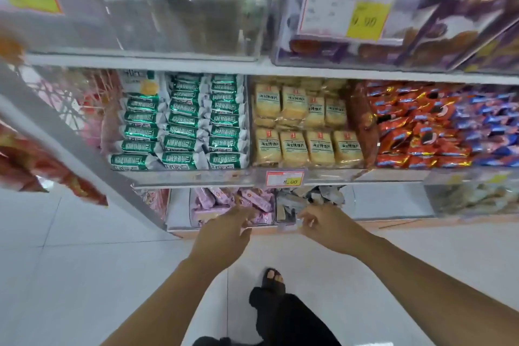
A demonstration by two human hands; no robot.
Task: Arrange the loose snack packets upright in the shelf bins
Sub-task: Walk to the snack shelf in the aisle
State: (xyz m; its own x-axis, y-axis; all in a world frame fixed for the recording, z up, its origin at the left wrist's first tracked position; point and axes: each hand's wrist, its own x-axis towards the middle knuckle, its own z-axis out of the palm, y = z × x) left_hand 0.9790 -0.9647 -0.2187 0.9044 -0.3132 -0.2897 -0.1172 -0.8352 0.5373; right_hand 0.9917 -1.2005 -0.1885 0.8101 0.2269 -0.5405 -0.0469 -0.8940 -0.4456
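Observation:
On the lowest shelf, a clear bin point(193, 216) holds loose pink snack packets point(252, 199) lying at mixed angles. Beside it on the right, a second clear bin point(283, 219) holds grey-silver packets point(314, 195) in a jumble. My left hand point(224, 233) reaches to the front of the pink bin with its fingers stretched toward the packets, holding nothing I can see. My right hand point(323, 226) is at the front edge of the grey bin, fingers bent; whether they pinch anything is hidden by blur.
The middle shelf carries tidy green-white packets point(179, 123), yellow packets point(306, 126) and red and blue packets point(432, 126), with a price tag point(284, 178) on its rail. Clear bins point(196, 8) sit above. Red bags point(42, 166) hang left. A sandalled foot point(273, 278) stands on white floor tiles.

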